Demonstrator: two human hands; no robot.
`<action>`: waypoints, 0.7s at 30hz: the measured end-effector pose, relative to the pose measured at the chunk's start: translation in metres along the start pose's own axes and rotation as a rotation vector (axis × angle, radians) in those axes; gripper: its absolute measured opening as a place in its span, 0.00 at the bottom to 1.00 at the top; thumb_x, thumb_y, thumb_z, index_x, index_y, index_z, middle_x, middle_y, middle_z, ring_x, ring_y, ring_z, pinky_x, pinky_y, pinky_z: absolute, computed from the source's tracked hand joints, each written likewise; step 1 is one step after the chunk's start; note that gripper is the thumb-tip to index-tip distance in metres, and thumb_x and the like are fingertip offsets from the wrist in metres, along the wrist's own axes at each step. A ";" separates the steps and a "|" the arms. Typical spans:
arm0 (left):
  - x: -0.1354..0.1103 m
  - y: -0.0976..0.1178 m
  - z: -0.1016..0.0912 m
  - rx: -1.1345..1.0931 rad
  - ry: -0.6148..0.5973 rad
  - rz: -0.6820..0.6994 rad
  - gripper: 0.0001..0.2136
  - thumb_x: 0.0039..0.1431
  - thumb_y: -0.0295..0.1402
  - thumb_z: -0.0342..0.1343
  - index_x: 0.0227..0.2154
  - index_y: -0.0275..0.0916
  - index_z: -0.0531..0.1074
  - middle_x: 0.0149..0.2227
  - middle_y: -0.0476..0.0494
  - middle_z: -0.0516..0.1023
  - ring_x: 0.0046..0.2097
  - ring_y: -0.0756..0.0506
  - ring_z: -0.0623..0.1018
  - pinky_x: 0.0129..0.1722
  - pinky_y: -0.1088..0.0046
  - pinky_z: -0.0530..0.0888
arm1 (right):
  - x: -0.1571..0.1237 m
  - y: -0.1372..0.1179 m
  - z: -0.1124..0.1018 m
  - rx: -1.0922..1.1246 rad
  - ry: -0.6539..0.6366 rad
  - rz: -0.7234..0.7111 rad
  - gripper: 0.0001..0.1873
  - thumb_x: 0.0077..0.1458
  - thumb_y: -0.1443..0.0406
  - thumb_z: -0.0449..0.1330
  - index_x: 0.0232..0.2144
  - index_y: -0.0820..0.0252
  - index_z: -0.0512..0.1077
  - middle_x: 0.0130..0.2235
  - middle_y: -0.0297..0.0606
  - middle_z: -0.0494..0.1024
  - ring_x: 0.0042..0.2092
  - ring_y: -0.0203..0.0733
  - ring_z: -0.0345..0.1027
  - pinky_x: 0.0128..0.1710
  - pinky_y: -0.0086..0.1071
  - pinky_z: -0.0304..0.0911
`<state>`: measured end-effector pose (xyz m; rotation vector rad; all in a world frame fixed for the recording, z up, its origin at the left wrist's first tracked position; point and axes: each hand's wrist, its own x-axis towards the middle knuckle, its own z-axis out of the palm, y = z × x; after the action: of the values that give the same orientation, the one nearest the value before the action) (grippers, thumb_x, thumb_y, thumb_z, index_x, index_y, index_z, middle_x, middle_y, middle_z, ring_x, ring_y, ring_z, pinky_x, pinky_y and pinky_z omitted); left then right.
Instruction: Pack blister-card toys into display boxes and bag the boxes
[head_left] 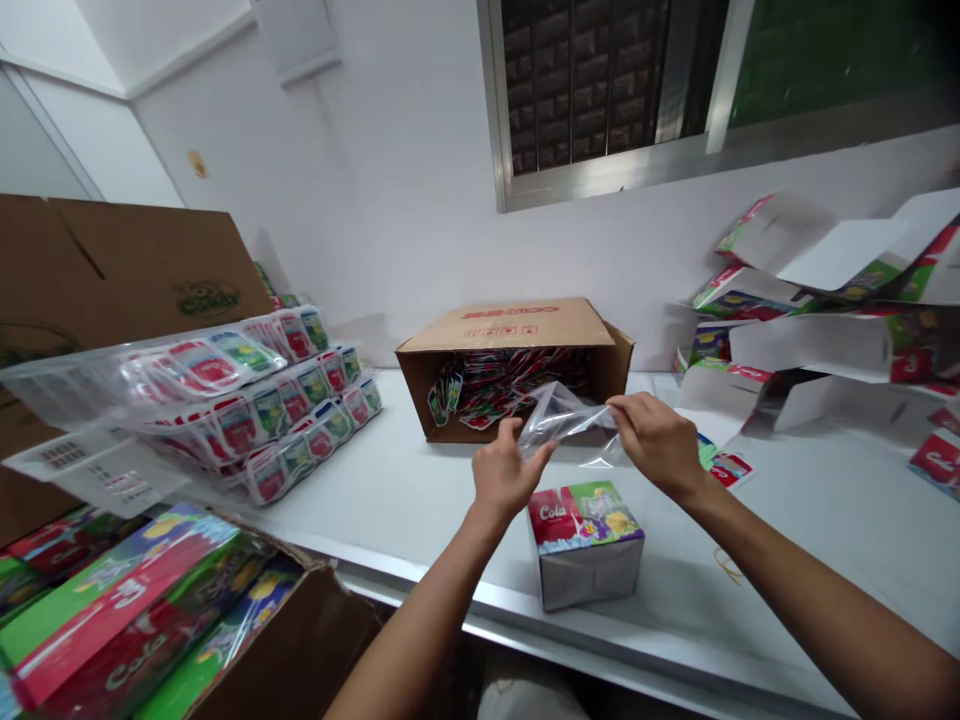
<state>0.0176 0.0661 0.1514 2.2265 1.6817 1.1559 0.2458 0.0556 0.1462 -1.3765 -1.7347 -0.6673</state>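
A clear plastic bag [559, 418] is stretched between my two hands above the table. My right hand [660, 440] pinches its right end between thumb and fingers. At the left end, my left hand [506, 472] holds the film, its thumb pointing right and its index finger bent; the other fingers are partly hidden. Just below the bag, a closed printed box [585, 515] with "Cola" on its red and green top sits near the table's front edge. Neither hand touches this box.
An open carton [510, 325] full of small packets lies behind the bag. Trays of packets [277, 420] are stacked left, beside a large carton [120, 270]. Wrapped boxes [142, 620] fill a carton at lower left. Unfolded boxes [825, 340] pile up right; a rubber band [727, 567] lies nearby.
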 end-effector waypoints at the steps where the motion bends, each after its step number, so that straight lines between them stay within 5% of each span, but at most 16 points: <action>1: 0.005 -0.003 0.004 0.098 0.007 -0.005 0.28 0.55 0.50 0.58 0.53 0.37 0.67 0.29 0.44 0.78 0.31 0.40 0.78 0.31 0.72 0.65 | 0.003 0.002 0.005 -0.028 0.030 -0.027 0.10 0.64 0.65 0.52 0.40 0.57 0.74 0.38 0.41 0.79 0.39 0.45 0.72 0.36 0.35 0.61; 4: 0.022 -0.009 0.018 0.237 0.059 0.009 0.35 0.58 0.49 0.54 0.62 0.34 0.54 0.43 0.33 0.80 0.42 0.35 0.80 0.37 0.68 0.68 | 0.010 0.003 0.020 -0.070 0.053 -0.115 0.11 0.63 0.67 0.52 0.41 0.57 0.74 0.37 0.41 0.80 0.38 0.44 0.71 0.36 0.34 0.60; 8: 0.042 -0.016 0.040 0.242 0.077 -0.050 0.17 0.67 0.40 0.44 0.53 0.39 0.66 0.38 0.37 0.81 0.40 0.38 0.80 0.37 0.69 0.67 | 0.010 0.008 0.046 -0.074 0.044 -0.184 0.12 0.63 0.68 0.52 0.42 0.56 0.75 0.38 0.40 0.80 0.38 0.43 0.70 0.38 0.34 0.60; 14: 0.034 -0.048 0.069 0.243 -0.008 -0.033 0.15 0.68 0.34 0.42 0.45 0.37 0.73 0.36 0.35 0.81 0.35 0.40 0.79 0.33 0.71 0.66 | -0.024 0.025 0.082 0.072 -0.027 -0.207 0.14 0.62 0.69 0.54 0.46 0.54 0.76 0.41 0.41 0.79 0.37 0.42 0.68 0.38 0.35 0.62; 21: -0.013 -0.060 0.044 0.131 0.010 0.089 0.17 0.68 0.39 0.43 0.47 0.38 0.73 0.32 0.41 0.81 0.35 0.44 0.79 0.37 0.72 0.69 | -0.064 0.023 0.057 0.459 -0.003 -0.099 0.14 0.59 0.68 0.57 0.47 0.52 0.74 0.39 0.40 0.74 0.38 0.41 0.70 0.38 0.35 0.69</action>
<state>-0.0025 0.0919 0.0835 2.3996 1.7253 1.1073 0.2581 0.0735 0.0604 -0.9787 -1.8255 -0.2888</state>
